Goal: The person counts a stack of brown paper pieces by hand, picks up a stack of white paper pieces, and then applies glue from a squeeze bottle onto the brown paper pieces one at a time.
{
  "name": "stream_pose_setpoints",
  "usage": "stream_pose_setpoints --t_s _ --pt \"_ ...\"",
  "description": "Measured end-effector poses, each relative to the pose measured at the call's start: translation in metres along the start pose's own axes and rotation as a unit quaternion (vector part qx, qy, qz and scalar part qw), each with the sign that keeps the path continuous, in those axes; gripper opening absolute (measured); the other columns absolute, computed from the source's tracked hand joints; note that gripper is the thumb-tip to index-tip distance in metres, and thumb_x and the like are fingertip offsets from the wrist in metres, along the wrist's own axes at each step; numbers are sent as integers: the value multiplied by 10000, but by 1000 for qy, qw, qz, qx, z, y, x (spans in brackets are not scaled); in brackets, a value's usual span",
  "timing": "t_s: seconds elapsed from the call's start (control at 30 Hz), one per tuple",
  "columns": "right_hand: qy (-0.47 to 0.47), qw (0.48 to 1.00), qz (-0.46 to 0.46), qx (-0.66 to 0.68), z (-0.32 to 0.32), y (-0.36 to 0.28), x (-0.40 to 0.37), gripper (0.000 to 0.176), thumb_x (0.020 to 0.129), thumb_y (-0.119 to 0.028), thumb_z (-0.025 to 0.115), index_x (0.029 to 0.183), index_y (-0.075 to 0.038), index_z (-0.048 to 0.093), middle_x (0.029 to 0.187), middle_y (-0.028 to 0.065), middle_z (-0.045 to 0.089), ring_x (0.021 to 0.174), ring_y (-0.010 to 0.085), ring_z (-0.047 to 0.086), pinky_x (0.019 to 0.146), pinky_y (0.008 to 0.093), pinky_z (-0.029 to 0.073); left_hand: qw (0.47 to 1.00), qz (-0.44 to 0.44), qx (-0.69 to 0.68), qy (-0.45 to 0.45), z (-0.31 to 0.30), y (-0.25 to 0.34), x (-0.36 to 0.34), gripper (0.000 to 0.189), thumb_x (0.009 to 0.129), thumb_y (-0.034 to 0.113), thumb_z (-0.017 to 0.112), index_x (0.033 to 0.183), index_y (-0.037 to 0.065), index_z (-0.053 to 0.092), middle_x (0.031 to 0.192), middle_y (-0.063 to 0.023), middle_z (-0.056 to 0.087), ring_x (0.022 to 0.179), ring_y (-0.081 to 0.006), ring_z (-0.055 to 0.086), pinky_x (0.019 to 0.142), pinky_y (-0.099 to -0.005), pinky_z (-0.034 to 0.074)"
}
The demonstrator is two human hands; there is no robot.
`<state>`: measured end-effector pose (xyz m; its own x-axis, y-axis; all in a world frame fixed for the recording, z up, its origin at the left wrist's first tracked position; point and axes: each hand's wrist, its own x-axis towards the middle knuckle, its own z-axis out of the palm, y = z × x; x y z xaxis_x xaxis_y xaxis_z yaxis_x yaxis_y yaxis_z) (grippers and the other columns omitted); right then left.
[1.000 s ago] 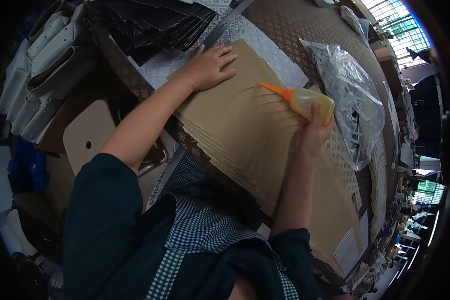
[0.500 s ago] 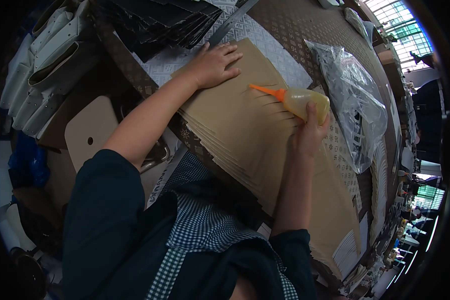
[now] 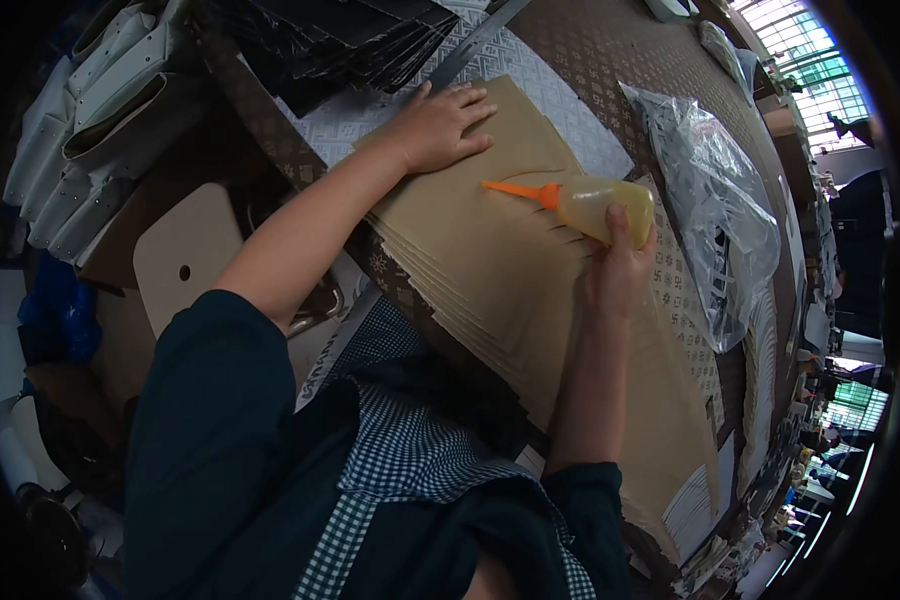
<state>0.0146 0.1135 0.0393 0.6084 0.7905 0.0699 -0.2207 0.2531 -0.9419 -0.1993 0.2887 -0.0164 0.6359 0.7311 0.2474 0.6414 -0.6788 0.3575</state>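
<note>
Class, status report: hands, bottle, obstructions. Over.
Left hand flat on brown sheets. Right hand grips glue bottle, nozzle over sheets. Nothing blocks the nozzle.

so the right hand (image 3: 618, 272) wraps round the back of the glue bottle (image 3: 592, 203), most of its fingers are out of sight, only 1 shows on top. Can't tell if the orange nozzle (image 3: 515, 188) actually touches the cardboard sheets (image 3: 480, 260) or sits just above them. Part of the sheets hides behind the right forearm (image 3: 585, 390), and the fanned edges are too fine to count. The black sheets (image 3: 340, 40) get chopped by the top edge. Whatever's inside the plastic bag (image 3: 715, 200) is unreadable, and the room at far right is tiny and blurry.
</note>
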Motion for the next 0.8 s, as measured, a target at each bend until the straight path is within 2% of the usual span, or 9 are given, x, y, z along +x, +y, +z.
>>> stream_pose_setpoints --t_s 0.53,0.8 --pt "-59 997 52 -10 -3 -3 -13 427 857 -53 704 1237 -23 510 1073 67 618 977 151 615 835 281 524 1000 -1 -12 -14 -2 0 1 602 909 530 489 1404 189 472 1523 -68 342 1422 -245 280 1137 -587 178" --pt "-86 994 70 -3 -12 -3 -20 432 853 -48 705 1241 -23 514 1095 59 613 1001 138 596 888 282 489 1000 -2 -15 -11 -2 1 0 596 910 525 494 1400 185 478 1519 -68 349 1419 -248 285 1135 -589 182"
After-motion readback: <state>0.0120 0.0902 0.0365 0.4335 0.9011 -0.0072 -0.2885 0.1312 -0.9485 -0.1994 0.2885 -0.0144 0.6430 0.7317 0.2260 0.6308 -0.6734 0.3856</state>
